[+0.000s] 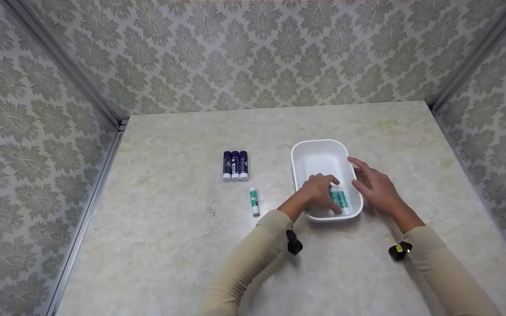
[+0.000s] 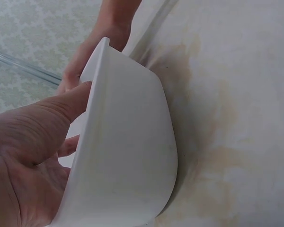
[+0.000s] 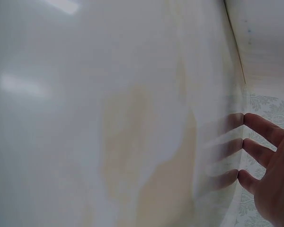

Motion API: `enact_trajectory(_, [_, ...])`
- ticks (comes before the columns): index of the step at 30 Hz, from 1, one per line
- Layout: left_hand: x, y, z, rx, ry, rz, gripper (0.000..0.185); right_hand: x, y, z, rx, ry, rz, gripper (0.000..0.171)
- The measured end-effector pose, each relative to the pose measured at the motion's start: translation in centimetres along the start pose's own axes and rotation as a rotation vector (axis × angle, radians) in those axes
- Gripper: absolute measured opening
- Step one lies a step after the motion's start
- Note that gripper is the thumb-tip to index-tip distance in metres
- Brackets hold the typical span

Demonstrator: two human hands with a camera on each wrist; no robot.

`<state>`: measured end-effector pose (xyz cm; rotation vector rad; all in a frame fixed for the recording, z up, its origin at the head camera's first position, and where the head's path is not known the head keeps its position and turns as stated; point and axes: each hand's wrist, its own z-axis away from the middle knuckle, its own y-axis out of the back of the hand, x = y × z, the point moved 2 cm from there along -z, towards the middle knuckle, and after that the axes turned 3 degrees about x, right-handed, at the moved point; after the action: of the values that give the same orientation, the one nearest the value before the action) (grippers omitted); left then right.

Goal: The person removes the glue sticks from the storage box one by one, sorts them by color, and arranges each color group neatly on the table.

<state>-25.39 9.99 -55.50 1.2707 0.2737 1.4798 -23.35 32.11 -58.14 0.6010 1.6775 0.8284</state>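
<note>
A: On the left?
B: Three dark blue glue sticks (image 1: 235, 165) in a tidy row; one green-and-white stick (image 1: 254, 201) just nearer.

A: Then?
B: Left hand (image 1: 319, 193) inside glossy white rounded tub (image 1: 299, 164), fingers curled over green sticks (image 1: 340, 199); actual grip hard to tell.

A: Rightmost?
B: Right hand (image 1: 378, 186), fingers straight, slightly spread, pressing the wall, probably steadying.

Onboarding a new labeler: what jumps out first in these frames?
The white tub right of the table's centre draws the eye: the left hand reaches inside onto the green-and-white glue sticks, while the right hand rests straight fingers against its outer wall. To the left, three dark blue glue sticks lie side by side, with a single green-and-white glue stick just in front of them.
</note>
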Motion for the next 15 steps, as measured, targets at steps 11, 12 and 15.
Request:
enact_trajectory(11, [-1.4,-1.1,-2.0,-0.029,0.003,-0.017,0.083,-0.1,-0.1,0.0,-0.002,-0.001,-0.002,0.066])
enact_trajectory(12, [-1.3,-1.0,-1.8,-0.027,-0.001,-0.016,0.082,-0.1,-0.1,0.0,-0.001,0.001,-0.002,0.066])
enact_trajectory(15, [-1.1,-0.9,-1.5,-0.018,-0.014,-0.001,0.078,0.0,-0.1,0.1,-0.001,0.007,-0.005,0.066])
